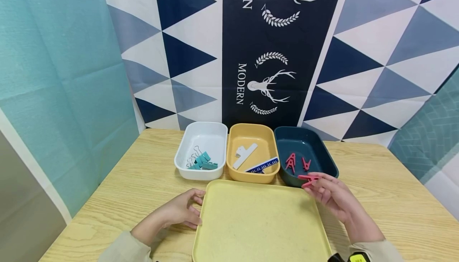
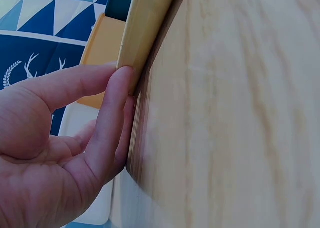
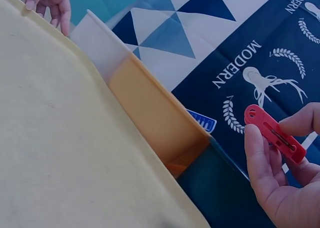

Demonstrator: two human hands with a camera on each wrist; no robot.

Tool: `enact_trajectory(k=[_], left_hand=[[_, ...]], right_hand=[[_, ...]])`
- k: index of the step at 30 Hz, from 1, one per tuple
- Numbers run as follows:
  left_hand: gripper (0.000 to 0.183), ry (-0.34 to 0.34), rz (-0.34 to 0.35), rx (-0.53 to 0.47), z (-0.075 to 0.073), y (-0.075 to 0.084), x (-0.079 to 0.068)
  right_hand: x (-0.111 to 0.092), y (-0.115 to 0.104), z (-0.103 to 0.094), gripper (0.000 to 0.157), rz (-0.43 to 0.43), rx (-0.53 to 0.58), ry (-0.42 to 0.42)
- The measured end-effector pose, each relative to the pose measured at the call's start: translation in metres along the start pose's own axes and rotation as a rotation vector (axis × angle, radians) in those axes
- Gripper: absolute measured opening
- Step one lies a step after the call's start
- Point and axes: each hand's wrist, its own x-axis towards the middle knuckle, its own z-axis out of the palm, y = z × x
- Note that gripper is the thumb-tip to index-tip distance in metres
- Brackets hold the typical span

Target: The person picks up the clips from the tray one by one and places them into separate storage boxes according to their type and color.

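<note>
My right hand (image 1: pixel 331 196) pinches a red clothespin (image 3: pixel 275 134) between thumb and fingers, above the front edge of the dark teal bin (image 1: pixel 324 150). Inside that bin lie more red clothespins (image 1: pixel 291 162). At the left side of the yellow tray (image 1: pixel 258 222), my left hand (image 1: pixel 184 210) holds the rim, with the thumb at its top and fingers against the outside. In the left wrist view, fingertips (image 2: pixel 125 73) meet at the tray edge.
A white bin (image 1: pixel 202 132) holds teal binder clips (image 1: pixel 202 160). The orange-yellow bin (image 1: pixel 252 132) between the others contains a white clip (image 1: pixel 245 156) and a blue-and-white ruler-like clip (image 1: pixel 263 165). Patterned cloth (image 1: pixel 190 54) hangs behind the wooden table (image 1: pixel 118 190).
</note>
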Motion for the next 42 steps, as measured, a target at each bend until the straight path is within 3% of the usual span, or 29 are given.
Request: enact_trajectory(k=[8,20,33,42], left_hand=[[0.075,0.001,-0.003,0.000,-0.001,0.000,0.000],[0.077,0.000,0.005,0.010,-0.002,0.000,0.000],[0.076,-0.001,0.001,0.008,-0.002,-0.002,0.001],[0.076,0.008,-0.011,-0.004,-0.002,0.000,0.002]], right_hand=[[0.006,-0.002,-0.005,0.035,-0.032,0.043,-0.040],[0.013,-0.010,-0.011,0.030,-0.061,0.054,0.068],[0.023,-0.027,-0.012,0.029,0.003,0.004,0.229],[0.037,-0.039,-0.015,0.031,0.038,-0.001,0.273]])
